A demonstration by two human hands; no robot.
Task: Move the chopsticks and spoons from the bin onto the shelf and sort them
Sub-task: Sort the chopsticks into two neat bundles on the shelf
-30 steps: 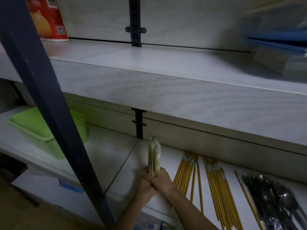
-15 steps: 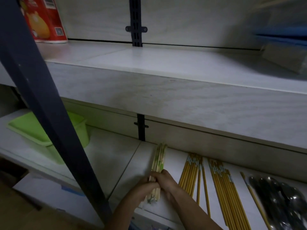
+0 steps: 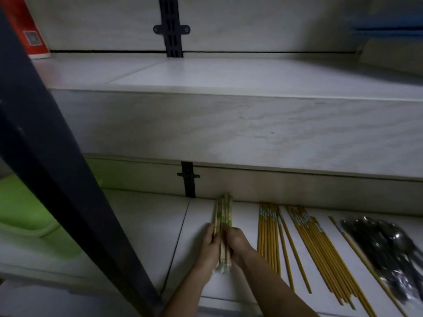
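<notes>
We see a dark post [image 3: 52,170] slanting across the left side in front of everything. Behind it, at the top left, a red package [image 3: 25,30] stands on the upper board [image 3: 229,74]. A black slotted rail [image 3: 170,26] runs up the back wall, with another stretch of it [image 3: 188,179] below that board. At the far upper right lie blurred blue things [image 3: 389,26] above something pale [image 3: 391,56].

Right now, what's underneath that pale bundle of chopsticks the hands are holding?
The pale chopstick bundle lies on the white lower shelf, with the left hand and right hand gripping its near half. The hands cover the shelf beneath that part.
</notes>
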